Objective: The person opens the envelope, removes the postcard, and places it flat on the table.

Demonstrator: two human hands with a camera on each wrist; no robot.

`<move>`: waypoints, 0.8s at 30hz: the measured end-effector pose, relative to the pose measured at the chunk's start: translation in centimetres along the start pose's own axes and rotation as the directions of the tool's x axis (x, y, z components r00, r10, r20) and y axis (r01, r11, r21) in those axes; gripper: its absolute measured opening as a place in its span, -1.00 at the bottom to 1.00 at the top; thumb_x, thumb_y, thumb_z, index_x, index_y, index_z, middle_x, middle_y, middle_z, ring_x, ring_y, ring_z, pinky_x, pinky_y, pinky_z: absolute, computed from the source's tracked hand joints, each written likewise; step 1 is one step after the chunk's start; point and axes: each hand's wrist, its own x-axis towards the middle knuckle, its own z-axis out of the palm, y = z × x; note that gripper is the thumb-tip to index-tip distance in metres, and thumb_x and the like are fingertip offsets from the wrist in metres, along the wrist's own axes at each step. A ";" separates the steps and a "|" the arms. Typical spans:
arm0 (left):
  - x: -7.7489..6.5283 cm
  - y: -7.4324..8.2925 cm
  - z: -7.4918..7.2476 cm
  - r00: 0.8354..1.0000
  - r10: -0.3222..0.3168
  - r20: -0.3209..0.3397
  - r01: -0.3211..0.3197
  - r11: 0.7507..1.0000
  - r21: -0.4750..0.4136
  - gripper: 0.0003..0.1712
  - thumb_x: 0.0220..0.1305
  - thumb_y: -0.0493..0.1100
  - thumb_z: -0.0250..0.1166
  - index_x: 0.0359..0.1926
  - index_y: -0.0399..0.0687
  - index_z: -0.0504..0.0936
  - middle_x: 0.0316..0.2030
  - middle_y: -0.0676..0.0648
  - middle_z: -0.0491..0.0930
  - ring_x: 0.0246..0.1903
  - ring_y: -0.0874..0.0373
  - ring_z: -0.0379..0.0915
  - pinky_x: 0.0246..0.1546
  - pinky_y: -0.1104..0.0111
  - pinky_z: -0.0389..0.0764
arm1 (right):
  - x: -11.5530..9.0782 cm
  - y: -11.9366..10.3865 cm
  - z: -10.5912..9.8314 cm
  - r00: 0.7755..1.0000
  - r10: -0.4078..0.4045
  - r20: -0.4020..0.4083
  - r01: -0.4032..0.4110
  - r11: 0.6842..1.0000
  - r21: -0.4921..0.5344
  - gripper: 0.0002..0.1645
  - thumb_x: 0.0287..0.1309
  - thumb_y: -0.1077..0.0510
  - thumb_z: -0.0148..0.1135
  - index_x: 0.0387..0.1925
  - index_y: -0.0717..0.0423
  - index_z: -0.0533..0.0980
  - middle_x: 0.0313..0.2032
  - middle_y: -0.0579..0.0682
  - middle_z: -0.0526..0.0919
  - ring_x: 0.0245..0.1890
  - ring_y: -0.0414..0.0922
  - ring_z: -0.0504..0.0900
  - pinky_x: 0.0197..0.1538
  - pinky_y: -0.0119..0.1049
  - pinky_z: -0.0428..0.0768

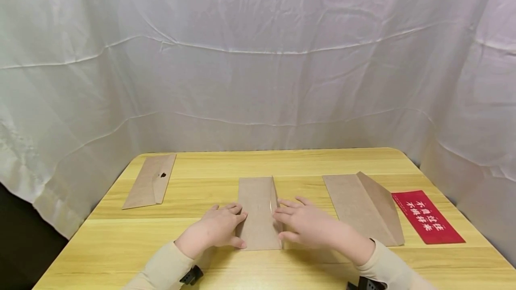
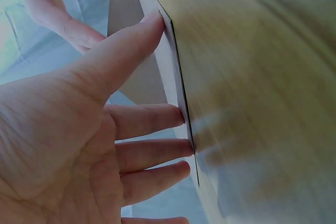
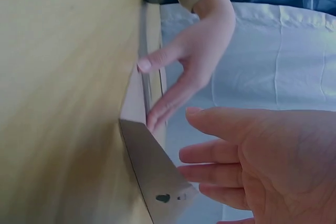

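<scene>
A brown paper envelope (image 1: 255, 218) lies in front of me on the table, its flap (image 1: 274, 196) folded up along the right side. My left hand (image 1: 219, 225) rests along its left edge, thumb at the near corner and the other fingers loosely extended. In the left wrist view the thumb (image 2: 123, 51) lies on the envelope's edge. My right hand (image 1: 308, 223) is at the raised flap from the right, fingers extended with the tips against it. A small dark mark shows on that flap (image 3: 149, 169) in the right wrist view.
Another envelope (image 1: 352, 200) with its flap opened out lies to the right, beside a red card (image 1: 407, 211) with white characters. At the far left is a closed envelope (image 1: 147, 180) with a dark mark. A pale curtain (image 1: 258, 88) surrounds the wooden table (image 1: 161, 232).
</scene>
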 end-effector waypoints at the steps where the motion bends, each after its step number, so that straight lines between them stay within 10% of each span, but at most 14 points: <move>1: 0.0 0.0 0.0 1.000 0.001 -0.001 -0.001 1.000 -0.003 -0.06 -0.02 0.39 0.37 0.31 0.02 0.47 0.36 -0.11 0.39 0.38 -0.04 0.26 0.28 -0.17 0.35 | 0.0 0.2 0.0 1.000 0.013 -0.007 -0.013 1.000 0.013 -0.37 0.33 -0.18 0.07 0.29 0.07 0.44 0.31 0.03 0.48 0.43 0.03 0.29 0.42 0.21 0.20; 24: -0.1 0.0 0.0 1.000 0.004 -0.005 -0.004 1.000 -0.014 -0.07 -0.01 0.37 0.37 0.32 0.00 0.47 0.36 -0.11 0.38 0.38 -0.04 0.27 0.28 -0.16 0.35 | 1.0 3.3 1.9 0.995 0.082 0.052 -0.083 0.996 0.014 -0.36 0.29 -0.18 0.14 0.24 0.14 0.47 0.24 0.10 0.54 0.31 0.07 0.45 0.35 0.19 0.34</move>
